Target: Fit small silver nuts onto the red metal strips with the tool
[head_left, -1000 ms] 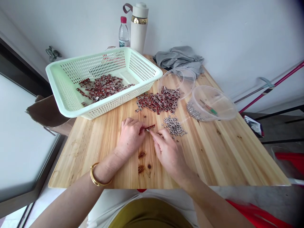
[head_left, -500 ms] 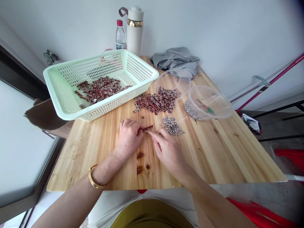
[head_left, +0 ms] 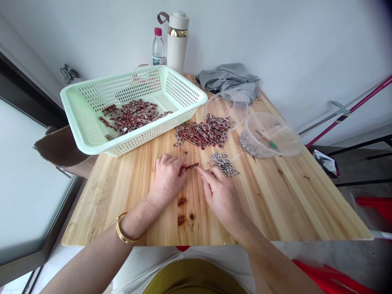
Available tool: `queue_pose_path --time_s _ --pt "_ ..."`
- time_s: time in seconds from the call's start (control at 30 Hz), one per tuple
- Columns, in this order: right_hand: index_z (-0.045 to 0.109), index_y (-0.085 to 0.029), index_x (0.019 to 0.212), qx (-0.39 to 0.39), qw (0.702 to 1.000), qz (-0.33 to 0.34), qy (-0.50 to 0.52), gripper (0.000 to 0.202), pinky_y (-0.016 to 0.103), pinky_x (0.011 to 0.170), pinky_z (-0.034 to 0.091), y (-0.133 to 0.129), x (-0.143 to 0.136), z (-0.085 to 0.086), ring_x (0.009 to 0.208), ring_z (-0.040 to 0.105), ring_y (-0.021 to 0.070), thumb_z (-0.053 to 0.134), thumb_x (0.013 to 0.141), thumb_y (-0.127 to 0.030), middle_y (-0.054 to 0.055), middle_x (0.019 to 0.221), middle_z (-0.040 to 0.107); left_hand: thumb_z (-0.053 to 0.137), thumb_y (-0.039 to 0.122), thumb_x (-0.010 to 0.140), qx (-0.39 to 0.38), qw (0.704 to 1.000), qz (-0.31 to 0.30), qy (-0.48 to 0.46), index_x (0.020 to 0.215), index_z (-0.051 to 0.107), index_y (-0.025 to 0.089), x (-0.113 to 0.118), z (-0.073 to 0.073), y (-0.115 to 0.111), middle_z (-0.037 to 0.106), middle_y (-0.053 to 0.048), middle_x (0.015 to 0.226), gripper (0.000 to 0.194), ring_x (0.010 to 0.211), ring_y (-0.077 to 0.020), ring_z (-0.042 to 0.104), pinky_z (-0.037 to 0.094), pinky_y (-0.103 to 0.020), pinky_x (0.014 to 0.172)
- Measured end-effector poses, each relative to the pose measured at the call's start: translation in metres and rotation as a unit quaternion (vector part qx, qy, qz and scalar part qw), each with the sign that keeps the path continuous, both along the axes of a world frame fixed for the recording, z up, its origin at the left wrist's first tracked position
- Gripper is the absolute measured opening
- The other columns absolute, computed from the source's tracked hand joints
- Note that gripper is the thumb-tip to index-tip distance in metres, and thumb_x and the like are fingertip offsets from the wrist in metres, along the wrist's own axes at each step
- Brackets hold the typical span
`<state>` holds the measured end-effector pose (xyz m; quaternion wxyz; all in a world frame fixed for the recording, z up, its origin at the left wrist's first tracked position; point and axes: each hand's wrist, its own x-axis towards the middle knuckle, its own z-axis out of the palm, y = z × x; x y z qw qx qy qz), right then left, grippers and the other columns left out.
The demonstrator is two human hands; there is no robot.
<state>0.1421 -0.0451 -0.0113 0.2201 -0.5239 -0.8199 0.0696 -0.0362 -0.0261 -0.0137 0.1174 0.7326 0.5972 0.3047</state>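
Near the middle of the wooden table, my left hand (head_left: 168,173) pinches one end of a small dark red strip (head_left: 192,165). My right hand (head_left: 219,190) is closed on a thin metal tool (head_left: 197,167), whose tip touches or lies just over the strip's free end. Most of the tool is hidden by my fingers. Small round silver pieces (head_left: 225,163) lie loose beyond my right hand. A pile of red and silver strips (head_left: 203,132) sits farther back.
At the back left stands a pale green basket (head_left: 147,136) holding more strips. A clear tub (head_left: 272,139) with silver pieces and a green-handled tool is at the right, near a clear lid (head_left: 225,93), grey cloth (head_left: 228,79), bottle (head_left: 158,49) and flask (head_left: 177,45).
The view has shifted slightly. The tool tip now sits closer over the strip, and my right fingers have moved a little relative to it.
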Motion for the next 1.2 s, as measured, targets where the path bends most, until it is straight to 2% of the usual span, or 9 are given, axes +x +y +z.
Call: queue_pose_path --time_s 0.2,0.33,0.53,0.67,0.77,1.0,1.1,1.17,1.2 --pt "0.061 -0.017 0.128 0.0 0.999 -0.002 -0.038 0.041 0.028 0.068 0.049 -0.003 -0.004 -0.001 0.075 0.06 0.0167 0.037 0.095 -0.013 0.008 0.091 0.059 0.056 0.007 0.08 -0.01 1.0 0.002 -0.005 0.08 0.069 0.018 0.0 0.001 0.0 0.071 -0.004 0.081 0.018 0.087 -0.0254 0.055 0.044 -0.042 0.086" --pt "0.058 -0.02 0.131 0.016 0.994 -0.007 -0.11 0.043 0.026 0.059 0.045 -0.006 -0.005 0.001 0.068 0.057 0.0149 0.037 0.094 -0.012 0.007 0.091 0.06 0.055 0.005 0.079 -0.017 1.0 0.0 -0.006 0.082 0.07 0.018 0.0 0.003 0.0 0.071 -0.004 0.08 0.02 0.087 -0.0253 0.054 0.043 -0.042 0.086" --pt "0.058 -0.021 0.13 0.02 0.987 -0.001 -0.161 0.046 0.026 0.062 0.048 -0.008 -0.01 0.003 0.078 0.06 0.018 0.038 0.091 -0.007 0.008 0.097 0.064 0.055 0.004 0.078 -0.018 1.0 -0.001 0.0 0.083 0.071 0.018 0.001 0.003 0.0 0.07 -0.004 0.079 0.022 0.086 -0.0255 0.054 0.043 -0.042 0.085" --pt "0.059 -0.022 0.129 0.0 0.996 -0.005 -0.092 0.044 0.026 0.064 0.05 -0.004 -0.003 0.002 0.073 0.06 0.0155 0.036 0.094 -0.01 0.007 0.097 0.062 0.056 0.005 0.078 -0.001 1.0 0.007 0.0 0.081 0.07 0.018 0.001 0.001 -0.001 0.069 -0.005 0.078 0.02 0.086 -0.0257 0.055 0.045 -0.042 0.084" --pt "0.059 -0.022 0.13 -0.004 0.999 -0.013 -0.032 0.044 0.029 0.071 0.053 0.0 0.003 -0.001 0.079 0.062 0.0168 0.035 0.095 -0.012 0.009 0.102 0.062 0.055 0.006 0.079 0.011 1.0 0.009 -0.004 0.079 0.069 0.018 0.0 0.0 0.0 0.069 -0.005 0.077 0.019 0.085 -0.0254 0.055 0.046 -0.041 0.083" --pt "0.062 -0.018 0.127 -0.037 0.997 -0.028 -0.062 0.043 0.033 0.072 0.054 0.005 0.0 -0.003 0.076 0.065 0.0183 0.038 0.093 -0.012 0.012 0.104 0.063 0.056 0.004 0.077 0.014 1.0 0.012 0.004 0.079 0.068 0.019 0.004 -0.004 -0.003 0.069 -0.005 0.077 0.019 0.086 -0.0252 0.055 0.046 -0.041 0.081" --pt "0.061 -0.019 0.126 -0.004 1.0 -0.012 0.008 0.041 0.033 0.075 0.054 0.004 0.003 0.006 0.081 0.066 0.0189 0.037 0.094 -0.012 0.01 0.102 0.064 0.055 0.004 0.08 0.05 0.999 -0.002 0.006 0.081 0.068 0.019 -0.001 0.012 -0.007 0.07 -0.004 0.08 0.02 0.087 -0.0241 0.056 0.046 -0.041 0.082" --pt "0.06 -0.02 0.127 0.038 0.997 -0.004 0.072 0.039 0.034 0.08 0.054 0.003 0.01 0.016 0.091 0.066 0.0204 0.037 0.095 -0.014 0.01 0.103 0.064 0.054 0.008 0.085 0.116 0.993 0.002 0.028 0.088 0.069 0.021 -0.017 0.035 -0.006 0.071 -0.004 0.089 0.02 0.092 -0.0243 0.056 0.045 -0.044 0.087" --pt "0.059 -0.021 0.127 0.053 0.994 -0.007 0.099 0.038 0.034 0.081 0.053 0.003 0.013 0.021 0.093 0.065 0.0205 0.037 0.096 -0.015 0.01 0.104 0.064 0.054 0.01 0.087 0.156 0.986 0.026 0.044 0.093 0.069 0.023 -0.028 0.049 -0.002 0.071 -0.004 0.093 0.021 0.095 -0.025 0.056 0.042 -0.047 0.091"
